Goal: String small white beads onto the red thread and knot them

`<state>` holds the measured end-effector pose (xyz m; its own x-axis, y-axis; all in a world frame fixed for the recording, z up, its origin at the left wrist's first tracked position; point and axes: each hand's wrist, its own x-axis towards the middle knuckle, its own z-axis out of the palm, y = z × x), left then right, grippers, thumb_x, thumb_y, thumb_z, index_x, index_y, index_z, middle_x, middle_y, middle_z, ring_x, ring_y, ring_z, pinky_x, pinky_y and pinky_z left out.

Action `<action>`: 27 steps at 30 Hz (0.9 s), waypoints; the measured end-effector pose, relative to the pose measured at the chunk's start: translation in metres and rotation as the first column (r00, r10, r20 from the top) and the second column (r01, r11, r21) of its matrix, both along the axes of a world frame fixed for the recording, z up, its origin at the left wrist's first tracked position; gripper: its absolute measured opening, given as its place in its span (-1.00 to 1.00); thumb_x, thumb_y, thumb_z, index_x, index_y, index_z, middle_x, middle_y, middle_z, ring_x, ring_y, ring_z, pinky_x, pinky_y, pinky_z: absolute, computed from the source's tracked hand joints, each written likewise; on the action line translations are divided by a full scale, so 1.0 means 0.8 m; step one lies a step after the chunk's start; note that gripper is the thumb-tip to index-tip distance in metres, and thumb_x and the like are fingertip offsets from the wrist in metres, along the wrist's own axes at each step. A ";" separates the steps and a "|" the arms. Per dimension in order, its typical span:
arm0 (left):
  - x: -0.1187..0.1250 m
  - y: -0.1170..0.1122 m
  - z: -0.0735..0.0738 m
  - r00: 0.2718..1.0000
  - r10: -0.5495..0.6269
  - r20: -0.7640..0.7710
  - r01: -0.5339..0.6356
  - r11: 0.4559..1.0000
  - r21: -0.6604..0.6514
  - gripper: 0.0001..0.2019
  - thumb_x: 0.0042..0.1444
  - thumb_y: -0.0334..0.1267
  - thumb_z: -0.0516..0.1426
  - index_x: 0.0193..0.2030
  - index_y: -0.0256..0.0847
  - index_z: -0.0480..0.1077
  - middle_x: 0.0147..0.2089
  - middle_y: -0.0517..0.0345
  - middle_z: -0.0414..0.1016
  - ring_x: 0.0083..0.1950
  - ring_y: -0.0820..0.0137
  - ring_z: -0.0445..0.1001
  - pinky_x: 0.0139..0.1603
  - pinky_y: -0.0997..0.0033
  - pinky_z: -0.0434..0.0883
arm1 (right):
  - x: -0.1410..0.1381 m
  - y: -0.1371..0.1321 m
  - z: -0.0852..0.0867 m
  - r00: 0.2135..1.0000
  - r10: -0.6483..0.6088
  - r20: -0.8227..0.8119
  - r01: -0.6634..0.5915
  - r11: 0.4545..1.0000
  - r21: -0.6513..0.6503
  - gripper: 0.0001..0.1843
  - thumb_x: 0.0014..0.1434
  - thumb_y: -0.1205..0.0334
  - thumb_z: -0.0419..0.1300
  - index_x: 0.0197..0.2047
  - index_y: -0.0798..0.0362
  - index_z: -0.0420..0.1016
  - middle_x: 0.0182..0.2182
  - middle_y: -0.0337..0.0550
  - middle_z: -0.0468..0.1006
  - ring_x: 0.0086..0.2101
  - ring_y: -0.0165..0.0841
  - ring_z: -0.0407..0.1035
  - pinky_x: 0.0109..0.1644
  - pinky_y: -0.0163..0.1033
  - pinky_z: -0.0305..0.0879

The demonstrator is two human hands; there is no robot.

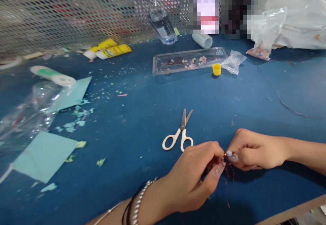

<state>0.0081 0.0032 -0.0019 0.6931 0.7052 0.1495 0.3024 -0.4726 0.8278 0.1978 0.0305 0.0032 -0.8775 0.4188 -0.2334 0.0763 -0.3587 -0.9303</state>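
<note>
Near the front of the blue table, my left hand (195, 175) and my right hand (257, 150) meet fingertip to fingertip. A thin dark red string (227, 184) is pinched in the left fingers, its loose ends hanging below. My right thumb and forefinger close on a pale bluish bead (229, 153) at the string. How the string runs between the fingers is partly hidden. White-handled scissors (182, 131) lie slightly spread just beyond my left hand, one handle loop close to its knuckles.
A clear plastic tray (163, 67) holds beads and string. Beside it are a yellow cap (216, 69) and a small plastic bag (233, 62). Teal paper (44, 157), scraps and a white-green tool (52, 75) lie left. A bottle (163, 26) leans on the mesh panel (76, 14).
</note>
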 end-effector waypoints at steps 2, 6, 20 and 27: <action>0.000 0.000 0.001 1.000 -0.003 0.020 0.002 1.000 0.013 -0.90 0.07 -0.45 -0.10 -0.39 -0.20 0.14 -0.52 0.32 0.16 -0.55 0.55 0.14 -0.53 0.57 0.15 | 0.000 0.001 0.002 0.998 0.011 0.056 -0.012 1.000 0.016 -0.69 0.06 0.42 -0.07 -0.69 0.09 0.06 -0.76 -0.42 0.06 -0.71 -0.61 -0.07 -0.66 -0.48 -0.08; 0.001 0.001 0.001 1.000 -0.015 0.026 0.014 0.999 0.031 -0.91 0.09 -0.44 -0.08 -0.39 -0.19 0.13 -0.53 0.34 0.16 -0.56 0.56 0.13 -0.53 0.59 0.15 | -0.001 0.002 0.006 0.986 0.036 0.163 -0.056 0.991 0.120 -0.73 -0.02 0.44 -0.07 -0.70 0.10 0.07 -0.76 -0.38 0.09 -0.69 -0.59 -0.04 -0.63 -0.47 -0.05; 0.001 -0.001 -0.005 0.999 0.029 -0.028 -0.027 0.998 0.062 -0.89 0.09 -0.41 -0.09 -0.42 -0.18 0.13 -0.55 0.32 0.19 -0.58 0.54 0.16 -0.56 0.57 0.17 | -0.009 -0.007 0.008 0.929 -0.129 0.347 0.005 0.942 0.335 -0.69 0.00 0.28 -0.04 -0.70 0.09 -0.01 -0.69 -0.36 -0.09 -0.64 -0.57 -0.13 -0.60 -0.42 -0.14; 0.002 -0.001 -0.007 0.997 0.013 -0.080 -0.006 0.996 0.083 -0.89 0.02 -0.44 -0.12 -0.46 -0.18 0.08 -0.56 0.32 0.15 -0.59 0.53 0.14 -0.57 0.55 0.16 | -0.013 -0.011 0.009 0.913 -0.160 0.376 -0.022 0.900 0.435 -0.67 0.01 0.27 -0.04 -0.71 0.10 -0.03 -0.69 -0.36 -0.14 -0.64 -0.57 -0.17 -0.59 -0.40 -0.16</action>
